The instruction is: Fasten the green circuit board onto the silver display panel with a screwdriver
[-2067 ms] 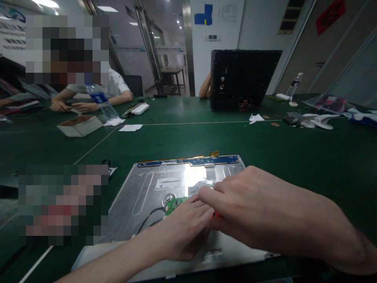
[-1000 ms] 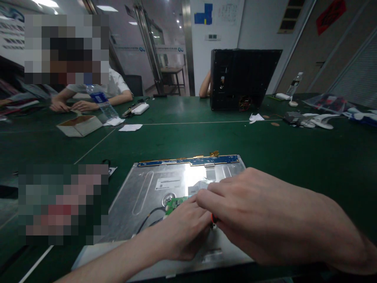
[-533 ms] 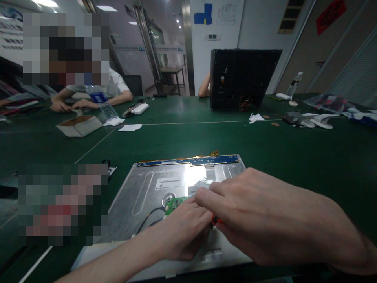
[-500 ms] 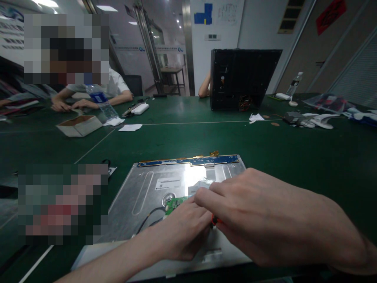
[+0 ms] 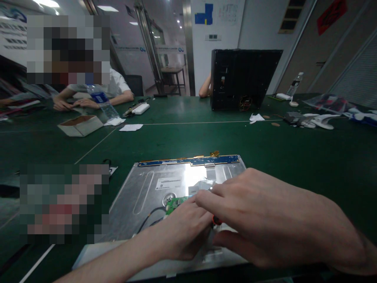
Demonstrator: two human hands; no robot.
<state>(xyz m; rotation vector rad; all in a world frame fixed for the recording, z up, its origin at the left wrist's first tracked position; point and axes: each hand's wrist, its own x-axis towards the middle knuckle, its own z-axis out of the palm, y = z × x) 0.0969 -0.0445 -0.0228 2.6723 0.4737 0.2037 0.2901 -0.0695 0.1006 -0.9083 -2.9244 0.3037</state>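
A flat metal-backed display panel (image 5: 141,184) lies on the table before me, with a blue circuit strip (image 5: 188,160) along its far edge. On its middle sits a small green circuit board (image 5: 175,204), partly covered by my left hand (image 5: 184,230). The left fingers are curled in at the board, their tips hidden. My right hand (image 5: 259,216) arches over them, fingers bent around a red-and-black tool handle (image 5: 217,221), its thumb lowered away from the fingers. Most of that tool is hidden. Black cables (image 5: 150,218) run from the board toward the near left.
Across the table a person (image 5: 118,88) sits with both hands together, behind a water bottle (image 5: 101,98) and an open box (image 5: 81,125). A large black casing (image 5: 244,78) stands at the back, another person's arm behind it. Gloves (image 5: 319,120) lie at right.
My right thumb has moved down and away from the fingers, showing more of the red-and-black handle. The right fingers have lifted slightly; my left hand and the panel stay in place.
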